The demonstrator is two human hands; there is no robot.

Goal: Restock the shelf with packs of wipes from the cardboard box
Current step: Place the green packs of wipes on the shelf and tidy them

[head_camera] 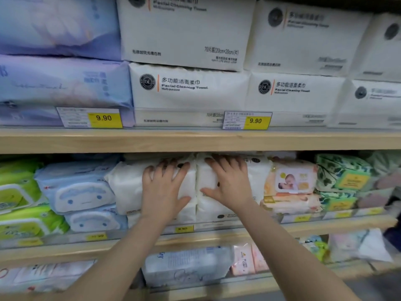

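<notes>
Two white packs of wipes stand side by side on the middle shelf [217,232]. My left hand [163,187] lies flat with spread fingers on the front of the left white pack [128,187]. My right hand [227,183] presses flat on the right white pack [208,211], its fingers straight and reaching up to the pack's top edge. Neither hand curls round anything. The cardboard box is out of view.
Blue packs [76,190] and green packs [19,192] sit left of the white ones; an orange baby-wipes pack [290,181] and leaf-print packs [342,172] sit right. White facial towel packs [188,90] fill the upper shelf. More packs lie on the lower shelf [188,266].
</notes>
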